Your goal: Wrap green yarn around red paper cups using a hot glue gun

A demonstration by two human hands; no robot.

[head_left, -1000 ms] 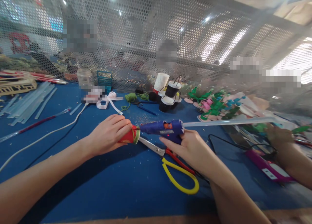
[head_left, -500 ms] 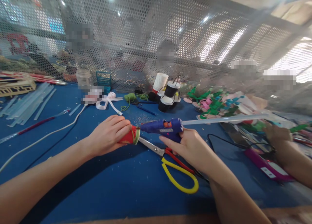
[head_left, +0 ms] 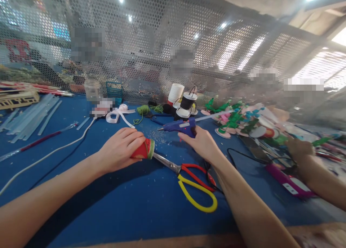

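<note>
My left hand (head_left: 120, 150) grips a small red cup (head_left: 142, 150) with a green rim, laid on its side on the blue table (head_left: 129, 208). My right hand (head_left: 201, 141) holds a blue glue gun (head_left: 180, 126) farther back, its nozzle pointing left and a clear glue stick jutting out behind it. The gun's tip is well clear of the cup. Scissors (head_left: 189, 177) with red and yellow handles lie between my two arms, the blades reaching toward the cup.
Stacked cups and thread spools (head_left: 181, 102) stand by the mesh wall. Clear glue sticks (head_left: 29, 115) lie far left, a white ribbon (head_left: 119, 113) and green twine (head_left: 143, 110) at centre back. Colourful foam pieces (head_left: 243, 120) pile at right, where another person's hand (head_left: 298, 149) works near a pink box (head_left: 288, 179).
My right hand has pulled the glue gun away from the cup's rim, back and to the right. My left hand keeps the cup where it was.
</note>
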